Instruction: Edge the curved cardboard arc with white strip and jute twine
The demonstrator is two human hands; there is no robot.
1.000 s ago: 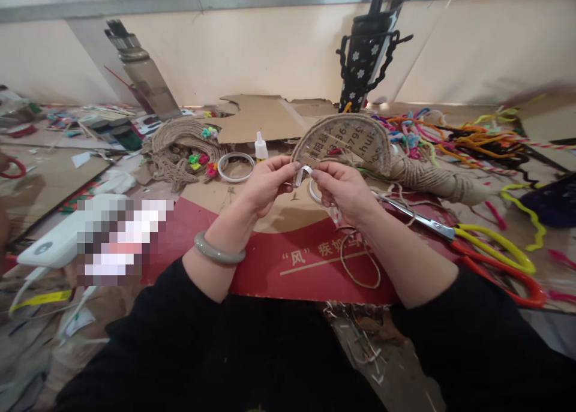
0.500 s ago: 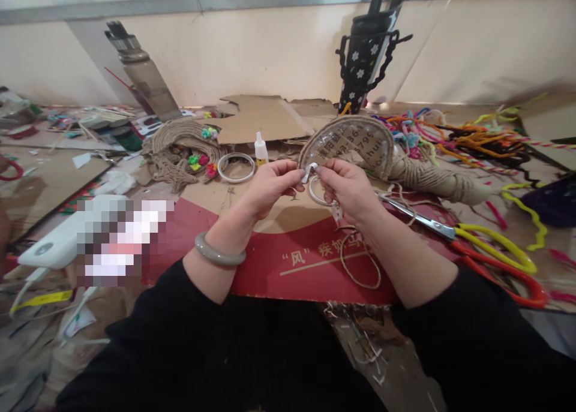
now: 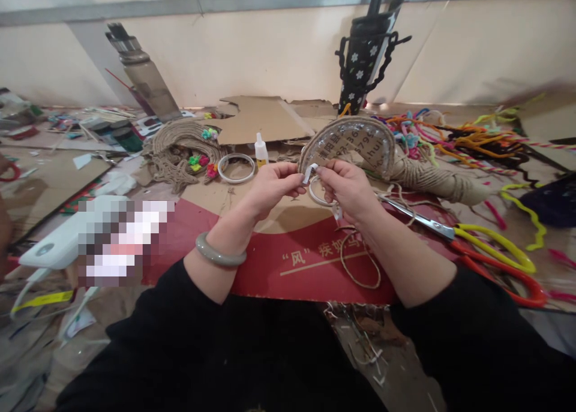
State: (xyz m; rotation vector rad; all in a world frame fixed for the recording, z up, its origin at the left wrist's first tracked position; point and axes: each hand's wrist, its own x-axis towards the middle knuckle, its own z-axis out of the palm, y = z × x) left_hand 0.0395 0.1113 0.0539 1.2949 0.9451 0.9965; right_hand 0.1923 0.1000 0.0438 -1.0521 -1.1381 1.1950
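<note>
A small white strip (image 3: 309,173), perhaps tape or paper, is stretched between my two hands. My left hand (image 3: 278,187) pinches its left end between thumb and forefinger. The right end sits in the pinch of my right hand (image 3: 344,187). Just behind the fingers lies a twine-edged cardboard piece (image 3: 346,139) with printed characters and a clear glossy film. A white tape ring (image 3: 318,191) shows partly below my right fingers, which hide some of it. Another tape ring (image 3: 236,168) and a small glue bottle (image 3: 261,150) stand beyond my left hand.
Large scissors (image 3: 443,227) with yellow and red handles lie right of my forearm, near a twine roll (image 3: 443,181). Coiled twine work (image 3: 184,148), a grey bottle (image 3: 146,79) and a flowered black tumbler (image 3: 360,67) stand behind. A white power bank (image 3: 58,238) is at left.
The white strip has turned slightly between my fingers and shows more of its flat side. Both hands stay in nearly the same place.
</note>
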